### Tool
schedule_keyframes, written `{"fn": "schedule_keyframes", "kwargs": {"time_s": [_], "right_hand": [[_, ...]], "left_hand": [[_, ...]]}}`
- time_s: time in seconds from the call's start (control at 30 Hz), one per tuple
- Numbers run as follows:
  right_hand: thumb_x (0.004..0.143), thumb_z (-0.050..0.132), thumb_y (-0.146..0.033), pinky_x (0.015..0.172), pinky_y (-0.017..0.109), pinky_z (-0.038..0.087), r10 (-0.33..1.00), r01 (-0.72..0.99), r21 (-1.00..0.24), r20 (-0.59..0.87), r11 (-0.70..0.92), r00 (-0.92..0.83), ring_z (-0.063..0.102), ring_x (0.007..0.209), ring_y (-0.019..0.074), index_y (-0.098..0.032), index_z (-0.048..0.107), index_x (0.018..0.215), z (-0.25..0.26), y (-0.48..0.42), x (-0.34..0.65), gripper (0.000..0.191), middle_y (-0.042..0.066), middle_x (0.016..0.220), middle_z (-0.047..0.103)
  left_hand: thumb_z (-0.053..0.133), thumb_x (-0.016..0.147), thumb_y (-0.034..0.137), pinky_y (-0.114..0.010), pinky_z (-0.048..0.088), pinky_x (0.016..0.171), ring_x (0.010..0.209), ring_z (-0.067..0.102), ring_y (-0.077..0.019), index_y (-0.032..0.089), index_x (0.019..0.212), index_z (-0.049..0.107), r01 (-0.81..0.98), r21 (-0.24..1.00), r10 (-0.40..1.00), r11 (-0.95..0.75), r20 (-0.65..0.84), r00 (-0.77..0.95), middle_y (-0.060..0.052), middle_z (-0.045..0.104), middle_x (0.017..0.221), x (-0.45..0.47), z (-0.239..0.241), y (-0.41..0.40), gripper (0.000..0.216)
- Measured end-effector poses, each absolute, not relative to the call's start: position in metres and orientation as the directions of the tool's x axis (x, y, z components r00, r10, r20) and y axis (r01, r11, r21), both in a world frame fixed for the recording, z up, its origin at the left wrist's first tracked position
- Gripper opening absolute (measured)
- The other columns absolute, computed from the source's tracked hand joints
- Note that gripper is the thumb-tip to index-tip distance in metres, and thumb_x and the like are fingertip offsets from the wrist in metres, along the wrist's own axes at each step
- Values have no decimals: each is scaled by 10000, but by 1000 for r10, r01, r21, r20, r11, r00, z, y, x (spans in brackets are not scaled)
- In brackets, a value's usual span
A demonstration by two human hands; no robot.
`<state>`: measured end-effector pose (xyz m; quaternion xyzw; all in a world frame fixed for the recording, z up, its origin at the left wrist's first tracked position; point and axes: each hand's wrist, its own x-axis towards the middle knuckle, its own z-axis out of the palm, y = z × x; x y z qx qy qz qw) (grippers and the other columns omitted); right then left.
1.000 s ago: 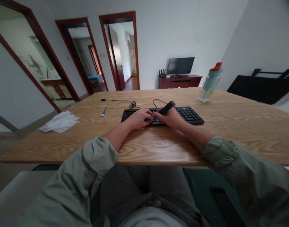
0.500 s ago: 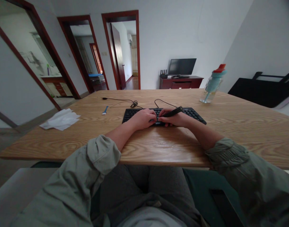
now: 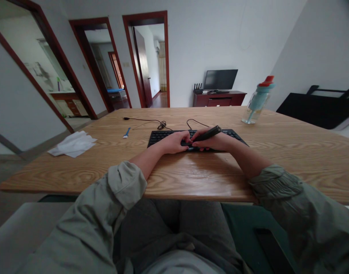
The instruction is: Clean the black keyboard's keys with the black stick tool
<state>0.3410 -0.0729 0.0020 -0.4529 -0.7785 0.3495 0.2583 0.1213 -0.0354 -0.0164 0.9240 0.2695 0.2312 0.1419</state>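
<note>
A black keyboard (image 3: 158, 137) lies on the wooden table in front of me, its middle covered by my hands. My right hand (image 3: 215, 141) grips a thick black pen-shaped tool (image 3: 210, 133), tilted with its upper end to the right. The tool's lower end points at the keys between my hands; its tip is too small to make out. Curled over the keyboard's middle, my left hand (image 3: 177, 142) has thumb and fingers drawn together close to that tip. Whatever they pinch, if anything, is hidden.
Left of the keyboard lie a small blue brush-like tool (image 3: 126, 133), a coiled cable (image 3: 162, 125) and white tissues (image 3: 73, 144). A water bottle (image 3: 255, 101) stands at the back right. On the seat beside my leg rests a black phone (image 3: 274, 249).
My left fingers have bent and drawn closer to the tool's tip. My right hand has shifted very slightly, still gripping the tool.
</note>
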Motion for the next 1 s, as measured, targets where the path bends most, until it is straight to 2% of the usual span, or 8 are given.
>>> {"fn": "schedule_keyframes", "kwargs": {"time_s": [0.27, 0.43, 0.53, 0.67, 0.83, 1.0], "right_hand": [[795, 699, -417, 517, 228, 467, 884, 515, -795, 55, 319, -463, 618, 626, 150, -201, 693, 1090, -7, -58, 354, 365, 33, 759, 679], [791, 704, -389, 522, 230, 479, 881, 492, -812, 54, 312, -470, 614, 630, 142, -185, 676, 1065, -8, -56, 353, 343, 47, 804, 686], [760, 733, -377, 488, 233, 464, 904, 496, -798, 134, 342, -406, 591, 581, 136, -149, 673, 1039, -6, -58, 348, 365, 58, 783, 678], [761, 728, -450, 479, 236, 449, 892, 403, -822, 254, 403, -375, 549, 544, 114, -125, 681, 981, -4, -57, 342, 395, 62, 793, 671], [802, 670, -549, 474, 245, 413, 896, 388, -810, 366, 439, -250, 516, 549, 113, -127, 674, 924, -3, -54, 342, 439, 67, 799, 655], [848, 611, -513, 578, 266, 440, 846, 435, -727, 449, 532, -286, 560, 657, 144, -134, 686, 937, -9, -53, 344, 397, 68, 830, 666]], "left_hand": [[678, 714, 236, -274, 429, 695, 776, 559, -152, 165, 901, 523, 390, 470, 584, -792, 395, 709, -17, 613, 870, 130, -23, -27, 253], [678, 713, 223, -256, 429, 670, 746, 558, -138, 168, 859, 474, 380, 531, 621, -757, 406, 670, -6, 605, 821, 145, -22, -26, 258], [662, 701, 178, -244, 438, 672, 741, 571, -127, 166, 886, 455, 335, 593, 628, -732, 397, 670, -9, 616, 837, 147, -22, -24, 278], [684, 712, 221, -236, 445, 657, 757, 599, -137, 159, 929, 461, 284, 682, 664, -674, 390, 638, -26, 634, 857, 143, -26, -19, 318], [698, 718, 242, -228, 422, 627, 723, 596, -136, 165, 956, 464, 296, 690, 684, -661, 392, 615, -9, 620, 793, 140, -29, -18, 343], [679, 721, 198, -229, 439, 664, 700, 573, -114, 158, 1129, 447, 299, 713, 711, -635, 387, 587, 12, 612, 805, 135, -23, -22, 472]]}}
